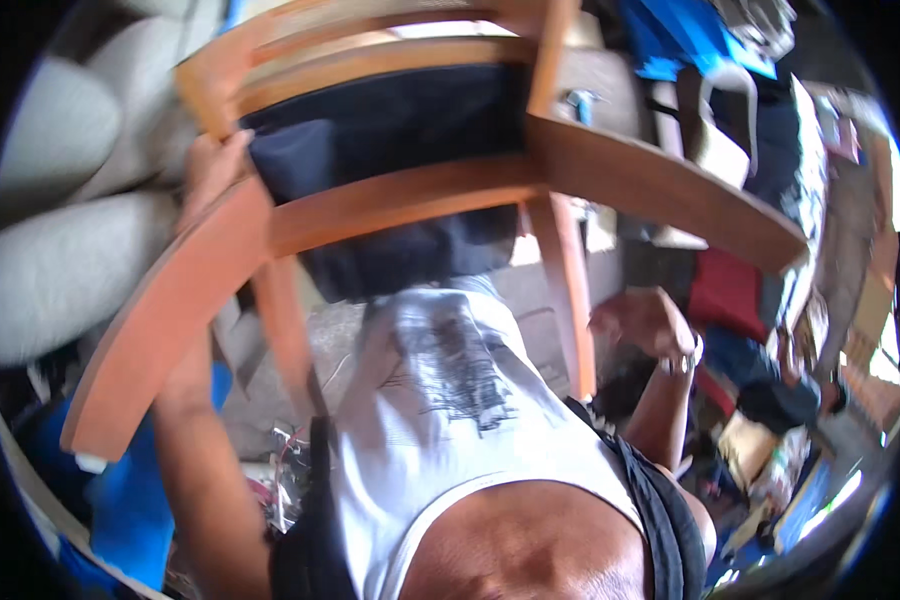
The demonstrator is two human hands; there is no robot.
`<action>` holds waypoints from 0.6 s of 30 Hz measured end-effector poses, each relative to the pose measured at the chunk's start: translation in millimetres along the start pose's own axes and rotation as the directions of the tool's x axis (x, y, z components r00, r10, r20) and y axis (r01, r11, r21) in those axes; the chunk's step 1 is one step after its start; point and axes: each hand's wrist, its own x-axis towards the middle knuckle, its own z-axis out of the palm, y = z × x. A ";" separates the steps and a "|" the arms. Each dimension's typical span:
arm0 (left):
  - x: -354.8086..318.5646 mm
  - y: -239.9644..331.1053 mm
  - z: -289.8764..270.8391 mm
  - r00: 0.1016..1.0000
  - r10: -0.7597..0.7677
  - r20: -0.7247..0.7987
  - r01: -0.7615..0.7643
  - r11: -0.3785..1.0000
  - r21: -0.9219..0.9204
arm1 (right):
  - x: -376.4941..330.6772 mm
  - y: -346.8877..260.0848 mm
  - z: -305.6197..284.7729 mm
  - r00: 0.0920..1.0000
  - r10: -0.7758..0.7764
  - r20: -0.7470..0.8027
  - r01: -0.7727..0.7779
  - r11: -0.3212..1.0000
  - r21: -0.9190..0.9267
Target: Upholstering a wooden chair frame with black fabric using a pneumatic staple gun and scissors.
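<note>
A wooden chair (pixel 400 205) with orange-brown legs and dark fabric is raised tilted in front of my torso. My left hand (pixel 215 165) is closed round its frame at the upper left, the fingertips curling over the edge beside the fabric. The left forearm passes behind a broad, curved wooden leg (pixel 160 330). Close to the straight leg (pixel 568 290) on the right is my right hand (pixel 642 322), with a band on its wrist. That hand is smeared, and I cannot tell whether it touches the wood. Part of the chair's top runs out of view.
Pale grey cushions (pixel 55 270) are piled at the left, above a blue object (pixel 135 520). On the right are a red cushion (pixel 728 292), a blue bag (pixel 675 35) and assorted clutter. Another person's dark-clad body (pixel 780 400) seems to show at the far right.
</note>
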 end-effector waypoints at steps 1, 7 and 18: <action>6.6 -10.7 -12.3 1.000 0.002 -0.017 -0.002 1.000 -0.008 | -4.4 18.4 -17.0 0.911 0.319 -0.263 -0.340 0.940 -0.038; -17.2 18.5 -38.1 0.987 -0.147 -0.063 0.149 0.988 0.035 | 85.0 225.9 -99.3 0.815 0.198 -0.544 -0.427 0.841 -0.333; -70.7 55.8 -24.7 0.999 -0.038 0.029 0.039 0.999 -0.029 | -146.1 513.7 -303.1 0.924 -0.119 -0.363 -0.269 0.471 -0.840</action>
